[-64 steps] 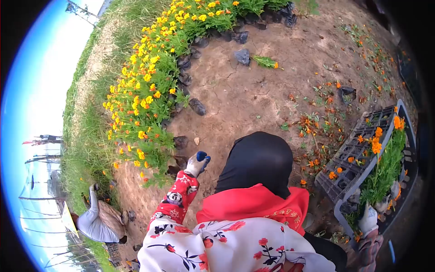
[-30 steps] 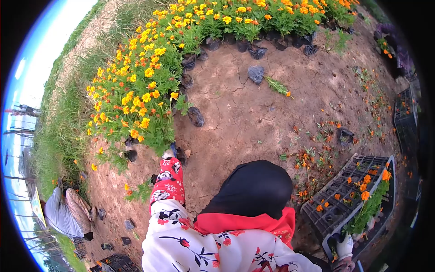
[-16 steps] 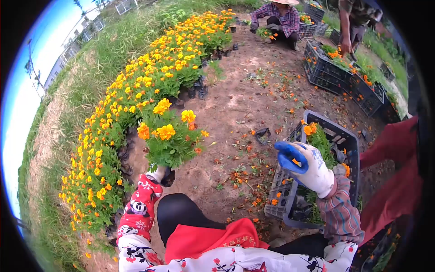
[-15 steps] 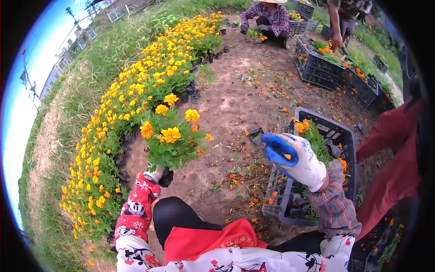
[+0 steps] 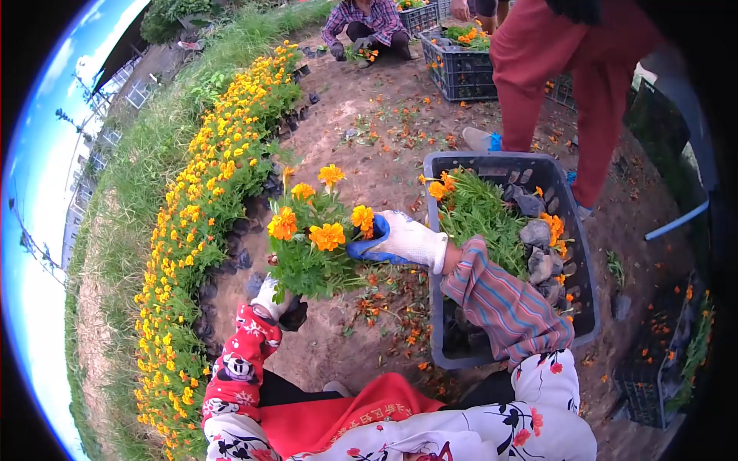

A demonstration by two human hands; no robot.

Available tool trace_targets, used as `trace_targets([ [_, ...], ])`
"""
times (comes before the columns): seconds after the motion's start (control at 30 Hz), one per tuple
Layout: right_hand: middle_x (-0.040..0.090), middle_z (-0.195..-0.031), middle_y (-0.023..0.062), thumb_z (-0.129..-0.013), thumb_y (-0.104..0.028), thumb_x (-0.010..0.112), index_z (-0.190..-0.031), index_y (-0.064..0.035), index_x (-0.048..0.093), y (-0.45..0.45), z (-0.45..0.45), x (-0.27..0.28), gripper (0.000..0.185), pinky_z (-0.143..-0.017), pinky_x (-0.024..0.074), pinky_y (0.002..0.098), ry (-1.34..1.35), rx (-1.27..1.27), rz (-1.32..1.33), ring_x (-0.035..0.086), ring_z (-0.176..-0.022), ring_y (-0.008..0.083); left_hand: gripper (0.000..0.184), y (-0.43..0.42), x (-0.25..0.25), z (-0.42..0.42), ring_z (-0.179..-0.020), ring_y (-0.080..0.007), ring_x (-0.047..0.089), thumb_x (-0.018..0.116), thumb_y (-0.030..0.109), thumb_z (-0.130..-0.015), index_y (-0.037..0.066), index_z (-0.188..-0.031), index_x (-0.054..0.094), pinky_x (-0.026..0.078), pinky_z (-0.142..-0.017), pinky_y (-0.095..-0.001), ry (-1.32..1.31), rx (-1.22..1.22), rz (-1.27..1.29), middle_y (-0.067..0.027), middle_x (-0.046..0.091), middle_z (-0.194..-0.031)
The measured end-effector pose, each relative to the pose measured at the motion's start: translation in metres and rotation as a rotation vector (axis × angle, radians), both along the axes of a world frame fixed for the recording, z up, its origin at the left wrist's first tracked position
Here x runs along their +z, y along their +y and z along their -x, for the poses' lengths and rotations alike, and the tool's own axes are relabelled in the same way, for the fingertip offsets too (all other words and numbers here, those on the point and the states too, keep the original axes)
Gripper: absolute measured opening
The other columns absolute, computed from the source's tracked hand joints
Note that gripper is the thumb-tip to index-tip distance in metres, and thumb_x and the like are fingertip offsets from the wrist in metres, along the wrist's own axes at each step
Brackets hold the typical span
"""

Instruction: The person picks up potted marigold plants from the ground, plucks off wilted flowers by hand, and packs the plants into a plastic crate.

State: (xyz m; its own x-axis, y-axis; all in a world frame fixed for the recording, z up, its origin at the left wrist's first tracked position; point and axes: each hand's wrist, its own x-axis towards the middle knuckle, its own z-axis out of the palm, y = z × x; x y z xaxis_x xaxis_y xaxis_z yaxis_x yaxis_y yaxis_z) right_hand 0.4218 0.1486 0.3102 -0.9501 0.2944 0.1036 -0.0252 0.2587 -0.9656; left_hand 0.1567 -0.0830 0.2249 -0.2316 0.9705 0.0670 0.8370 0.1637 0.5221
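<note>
A marigold plant (image 5: 311,250) with orange-yellow blooms stands upright in my left hand (image 5: 275,300), whose gloved fingers are wrapped round its dark bag at the base. From the right my right hand (image 5: 400,240), in a white and blue glove, reaches to the plant's side. Its fingers are bent at an orange bloom; whether they grip it is hard to see. Under my right forearm is a dark plastic crate (image 5: 510,160), holding green plants with orange flowers and bagged roots on its right side.
A long bed of marigolds (image 5: 192,230) curves along the left. A person in maroon trousers (image 5: 538,77) stands just behind the crate. Another person in a checked shirt (image 5: 369,19) crouches at the top. More crates (image 5: 461,73) stand beyond, and fallen petals cover the soil.
My right hand has moved left and down to the held plant. The view has turned right, showing more of the crate and the standing person. My left hand still holds the plant.
</note>
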Motion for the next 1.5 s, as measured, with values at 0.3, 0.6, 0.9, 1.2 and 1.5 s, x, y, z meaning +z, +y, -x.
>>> trace_targets([
  [0.3,0.060,-0.070,0.0006,-0.082,-0.020,0.061,-0.084,-0.0034,0.063,-0.027,0.000,-0.031,0.017,-0.048,0.0436,0.0217,0.165,-0.115,0.400,0.053,-0.057,0.0058,0.027,-0.005,-0.063,0.058,-0.099,-0.0346,0.053,0.050,0.018,-0.081,0.009,-0.105,0.059,0.045,-0.081,-0.0390,0.603,0.029,0.045,-0.0161,0.057,-0.104],
  [0.6,0.064,-0.087,0.0103,-0.077,-0.030,0.067,-0.103,-0.0067,0.060,-0.021,-0.012,-0.014,0.036,-0.072,0.0488,0.0384,0.409,-0.270,-0.532,0.062,-0.079,0.0299,0.030,-0.020,0.018,0.041,-0.101,-0.0337,0.056,0.041,0.019,-0.091,0.006,-0.113,0.057,0.045,-0.085,-0.0365,0.354,0.413,0.052,-0.0170,0.060,-0.108],
  [0.9,0.065,-0.091,0.0130,-0.081,-0.035,0.063,-0.108,-0.0076,0.059,-0.036,0.006,0.015,0.039,-0.071,0.0489,0.0397,0.042,-0.225,-0.621,0.063,-0.080,0.0295,0.031,-0.020,-0.001,0.052,-0.098,-0.0357,0.056,0.048,0.008,-0.082,0.002,-0.111,0.058,0.045,-0.084,-0.0375,0.676,0.145,-0.079,-0.0190,0.061,-0.104],
  [1.2,0.064,-0.086,0.0199,-0.075,-0.049,0.062,-0.090,-0.0009,0.060,-0.036,0.011,0.006,0.050,-0.075,0.0478,0.0432,-0.150,-0.034,-0.617,0.062,-0.082,0.0354,0.023,-0.001,0.003,0.013,-0.094,-0.0320,0.058,0.050,0.014,-0.084,0.010,-0.103,0.062,0.046,-0.081,-0.0396,0.172,0.308,-0.018,-0.0147,0.063,-0.099],
  [1.5,0.064,-0.079,0.0189,-0.077,-0.047,0.059,-0.086,-0.0030,0.062,-0.040,0.011,-0.022,0.045,-0.073,0.0473,0.0436,-0.059,-0.102,-0.548,0.062,-0.079,0.0347,0.018,0.006,0.013,-0.001,-0.088,-0.0372,0.059,0.054,0.017,-0.081,0.008,-0.094,0.064,0.048,-0.073,-0.0440,0.479,0.235,-0.119,-0.0181,0.063,-0.091],
])
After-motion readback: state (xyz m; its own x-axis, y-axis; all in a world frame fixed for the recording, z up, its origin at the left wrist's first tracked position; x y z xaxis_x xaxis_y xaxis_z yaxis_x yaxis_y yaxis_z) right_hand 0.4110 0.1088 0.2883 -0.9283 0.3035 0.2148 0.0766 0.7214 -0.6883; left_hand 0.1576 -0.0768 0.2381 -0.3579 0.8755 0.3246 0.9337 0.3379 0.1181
